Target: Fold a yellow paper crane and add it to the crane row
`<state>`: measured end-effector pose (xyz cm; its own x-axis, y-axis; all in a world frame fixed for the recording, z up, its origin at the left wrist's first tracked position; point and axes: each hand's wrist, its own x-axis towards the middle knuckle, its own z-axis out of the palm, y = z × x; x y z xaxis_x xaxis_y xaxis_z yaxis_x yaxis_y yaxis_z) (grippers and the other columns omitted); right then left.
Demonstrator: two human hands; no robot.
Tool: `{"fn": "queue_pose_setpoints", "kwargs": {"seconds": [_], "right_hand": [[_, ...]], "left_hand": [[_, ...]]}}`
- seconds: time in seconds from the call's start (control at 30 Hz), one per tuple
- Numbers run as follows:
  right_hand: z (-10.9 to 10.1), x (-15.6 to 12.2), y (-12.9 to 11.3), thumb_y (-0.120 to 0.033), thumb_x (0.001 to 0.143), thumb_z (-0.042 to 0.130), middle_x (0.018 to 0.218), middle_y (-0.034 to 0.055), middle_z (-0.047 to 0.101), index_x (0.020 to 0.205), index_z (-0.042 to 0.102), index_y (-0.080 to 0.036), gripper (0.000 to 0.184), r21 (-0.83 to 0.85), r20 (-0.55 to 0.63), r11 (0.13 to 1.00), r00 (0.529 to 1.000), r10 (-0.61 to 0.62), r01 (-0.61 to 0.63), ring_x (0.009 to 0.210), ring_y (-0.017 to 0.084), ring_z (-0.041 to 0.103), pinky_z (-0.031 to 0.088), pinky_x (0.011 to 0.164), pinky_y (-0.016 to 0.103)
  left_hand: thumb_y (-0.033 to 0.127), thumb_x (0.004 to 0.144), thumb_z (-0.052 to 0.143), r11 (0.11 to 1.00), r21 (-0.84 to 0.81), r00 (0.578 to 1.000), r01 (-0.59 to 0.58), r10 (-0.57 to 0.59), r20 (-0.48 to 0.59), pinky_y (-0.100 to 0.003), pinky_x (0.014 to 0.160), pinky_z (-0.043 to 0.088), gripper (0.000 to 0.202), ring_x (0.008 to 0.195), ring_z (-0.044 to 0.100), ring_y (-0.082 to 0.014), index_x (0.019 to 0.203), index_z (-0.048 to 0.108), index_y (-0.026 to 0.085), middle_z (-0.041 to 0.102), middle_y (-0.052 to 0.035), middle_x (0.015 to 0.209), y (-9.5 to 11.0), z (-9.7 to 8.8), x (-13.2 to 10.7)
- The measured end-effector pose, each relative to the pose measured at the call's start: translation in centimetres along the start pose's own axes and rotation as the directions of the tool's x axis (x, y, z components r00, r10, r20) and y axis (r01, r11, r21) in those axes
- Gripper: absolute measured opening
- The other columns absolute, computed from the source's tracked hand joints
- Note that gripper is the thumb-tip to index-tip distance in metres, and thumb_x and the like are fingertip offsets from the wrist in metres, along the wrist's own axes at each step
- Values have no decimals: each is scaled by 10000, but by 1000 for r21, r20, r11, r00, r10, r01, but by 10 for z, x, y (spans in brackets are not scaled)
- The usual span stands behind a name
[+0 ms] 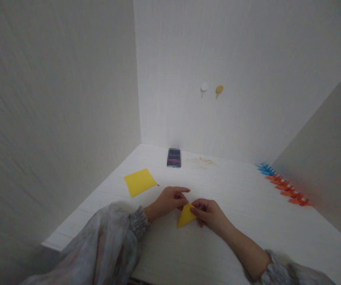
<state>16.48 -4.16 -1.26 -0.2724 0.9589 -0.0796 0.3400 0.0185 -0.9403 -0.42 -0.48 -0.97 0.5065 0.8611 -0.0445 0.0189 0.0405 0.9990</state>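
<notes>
A yellow paper folded into a triangle [185, 217] lies on the white table [241, 206] between my hands. My right hand [210, 213] pinches the triangle's right corner, fingers closed on it. My left hand [170, 200], with a ring on one finger, presses on the triangle's upper left edge, fingers bent and held together. A flat yellow paper square [140, 182] lies to the left of my left hand.
A dark small box [174, 157] stands near the back wall. A row of folded blue [265, 169] and orange paper figures [289, 192] runs along the right wall. Two small hooks [212, 90] hang on the back wall. Walls close in left, back and right.
</notes>
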Motion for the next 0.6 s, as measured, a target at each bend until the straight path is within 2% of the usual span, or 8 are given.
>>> {"fn": "queue_pose_setpoints", "kwargs": {"seconds": [0.1, 0.27, 0.4, 0.47, 0.6], "right_hand": [[1, -1, -1, -368, 705, 524, 442, -37, 507, 705, 599, -153, 228, -83, -14, 997, 1000, -6, 5, 296, 54, 394, 266, 311, 170], [1, -3, 0, -373, 709, 499, 575, 5, 593, 738, 611, -164, 239, -229, -66, 973, 998, 13, -28, 285, 55, 393, 256, 278, 183], [-1, -3, 2, -339, 695, 524, 606, 19, 621, 655, 629, -181, 195, -407, -96, 911, 989, -111, 63, 452, 113, 512, 376, 422, 218], [-2, -2, 3, -328, 685, 539, 627, 22, 627, 649, 640, -191, 174, -454, -98, 885, 982, -162, 101, 540, 139, 540, 399, 496, 233], [-4, -1, 3, -316, 680, 544, 656, 27, 630, 713, 658, -204, 163, -476, -88, 873, 983, -163, 102, 564, 151, 543, 397, 521, 244]], "left_hand": [[232, 605, 629, 999, 49, 1000, -13, 12, 21, -254, 575, 460, 489, 549, 544, -97, 1072, 526, 132, 602, -11, 661, -3, -1, 1], [203, 601, 624, 982, 177, 996, -70, 60, 60, -240, 606, 446, 477, 591, 557, -104, 1065, 535, 137, 624, -22, 692, -5, -4, 1], [206, 603, 622, 965, 245, 993, -90, 68, 95, -243, 641, 446, 452, 635, 571, -115, 1045, 547, 147, 640, -26, 730, -8, -8, 3], [213, 605, 622, 957, 276, 993, -90, 64, 103, -240, 635, 446, 444, 632, 572, -116, 1037, 549, 146, 641, -24, 725, -9, -9, 3], [223, 632, 600, 905, 399, 988, -145, 113, 101, -236, 633, 443, 392, 642, 569, -122, 1015, 561, 148, 636, -26, 729, -8, -9, 2]]}}
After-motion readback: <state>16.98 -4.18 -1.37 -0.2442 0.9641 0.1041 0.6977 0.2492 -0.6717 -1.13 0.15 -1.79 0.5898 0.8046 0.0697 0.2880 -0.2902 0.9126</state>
